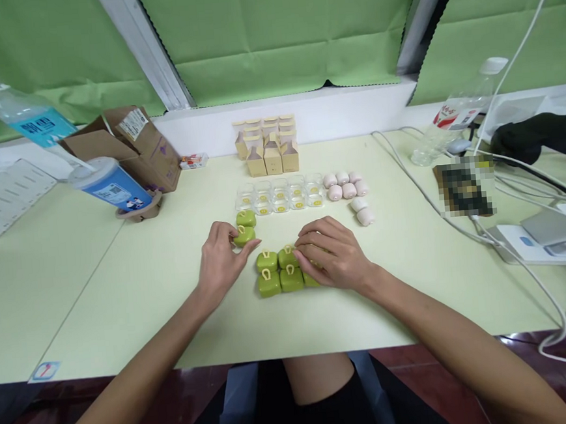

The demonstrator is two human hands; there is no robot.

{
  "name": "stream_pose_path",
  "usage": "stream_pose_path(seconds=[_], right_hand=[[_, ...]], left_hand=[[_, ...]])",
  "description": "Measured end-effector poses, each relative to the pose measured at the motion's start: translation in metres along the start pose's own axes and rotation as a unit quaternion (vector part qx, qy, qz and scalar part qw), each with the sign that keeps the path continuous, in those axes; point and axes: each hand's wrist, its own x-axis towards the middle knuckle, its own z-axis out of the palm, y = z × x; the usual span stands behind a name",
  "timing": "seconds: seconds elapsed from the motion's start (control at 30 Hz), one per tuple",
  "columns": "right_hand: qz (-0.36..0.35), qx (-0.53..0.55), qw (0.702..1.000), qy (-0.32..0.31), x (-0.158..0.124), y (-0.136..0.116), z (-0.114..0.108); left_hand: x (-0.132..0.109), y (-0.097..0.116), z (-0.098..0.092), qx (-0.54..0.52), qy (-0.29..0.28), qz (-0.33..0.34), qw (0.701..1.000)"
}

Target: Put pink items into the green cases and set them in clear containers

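Note:
Several small green cases with yellow loops [278, 271] lie grouped on the pale table [123, 296] in front of me. My left hand [221, 259] pinches one green case [244, 235] at its fingertips, just below another green case [246, 218]. My right hand [330, 254] rests curled over the right side of the green group, its fingers pressing on a case [312, 277] mostly hidden beneath it. Behind the group stands a row of clear little boxes [280, 195], then pink rounded pieces [347, 187] to their right, and tan cardboard boxes [268, 146] at the back.
A blue paper cup [112, 186] and an open brown carton [130, 142] stand at the left, with a water bottle [25, 118] beyond. At the right lie white cables [423, 194], a clear bottle [456, 116], a black item [536, 136] and flat white devices [544, 234].

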Motion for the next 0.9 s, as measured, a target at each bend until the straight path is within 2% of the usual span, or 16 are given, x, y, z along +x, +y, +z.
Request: stream_pose_path(seconds=[0.13,0.2,0.33,0.5,0.9], right_hand=[[0.004,-0.010,1.000,0.003,-0.001,0.003,-0.001],[0.005,-0.016,1.000,0.005,-0.001,0.004,-0.002],[0.006,-0.023,1.000,0.004,-0.001,0.004,-0.002],[0.003,-0.031,0.999,-0.009,-0.002,0.004,-0.001],[0.016,-0.025,0.999,-0.021,-0.005,0.005,0.000]], left_hand=[[-0.003,0.006,-0.003,-0.001,-0.046,-0.080,0.996],[-0.003,0.008,-0.004,-0.014,-0.052,-0.100,0.994],[0.002,0.013,-0.005,-0.030,-0.040,-0.107,0.993],[0.007,0.019,-0.003,-0.014,-0.053,-0.118,0.991],[0.003,0.012,0.003,-0.039,-0.025,-0.109,0.993]])
